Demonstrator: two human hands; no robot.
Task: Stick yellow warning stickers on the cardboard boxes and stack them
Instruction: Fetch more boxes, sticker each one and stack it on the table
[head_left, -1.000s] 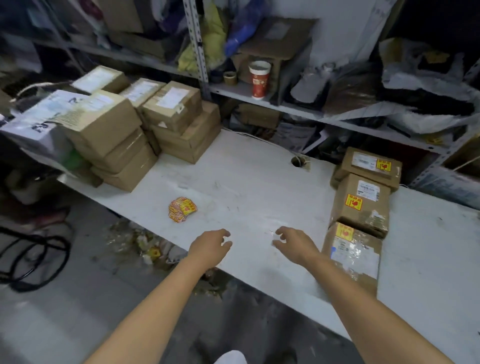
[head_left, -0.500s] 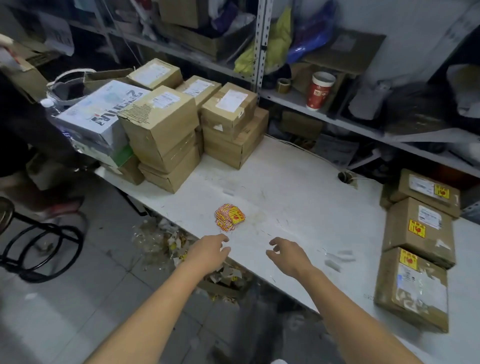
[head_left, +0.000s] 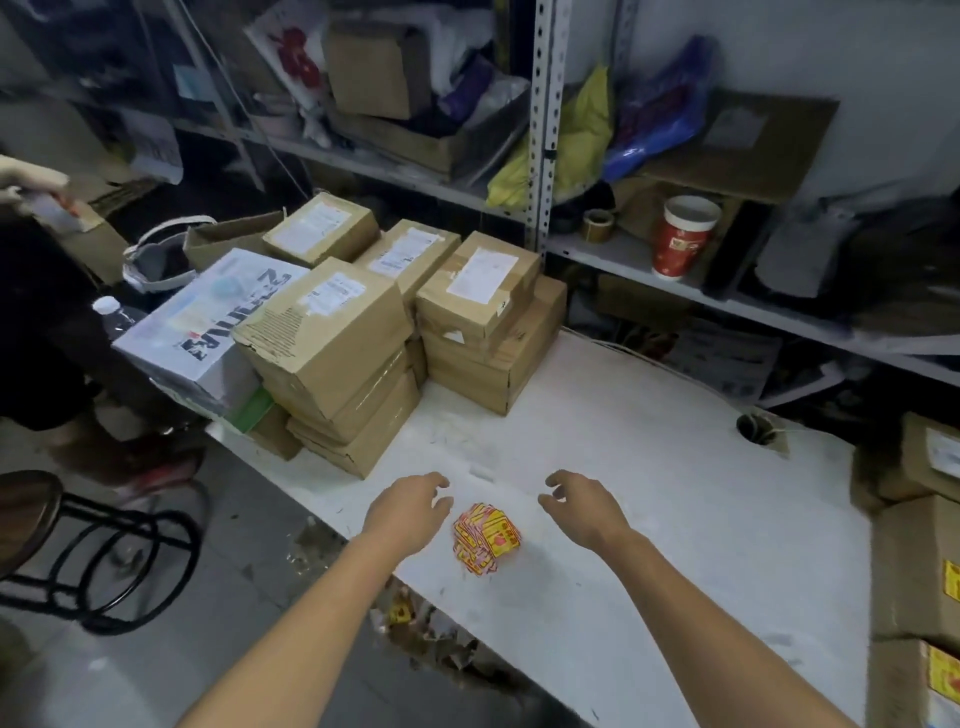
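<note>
Two bare hands, left hand (head_left: 410, 512) and right hand (head_left: 587, 512), hover empty with fingers loosely curled. They now flank the small pile of yellow-red warning stickers (head_left: 485, 538) on the white tabletop (head_left: 649, 467); a second ago that pile lay off to their left. View swung toward the unstickered brown cardboard boxes (head_left: 332, 332), centre frame; stickered boxes (head_left: 914, 571) slid to the right edge. Probably fetching the next box. Dark print on the white carton (head_left: 208, 322) unreadable, shipping labels too small.

The scuffed white worktable (head_left: 649, 467) carries stacked cardboard boxes (head_left: 332, 332) at 10 o'clock, a loose pile of yellow warning stickers (head_left: 485, 538) near its 7 o'clock edge, and, at 3 o'clock, stickered boxes (head_left: 914, 566) — a cable hole (head_left: 756, 428) at 2.
</note>
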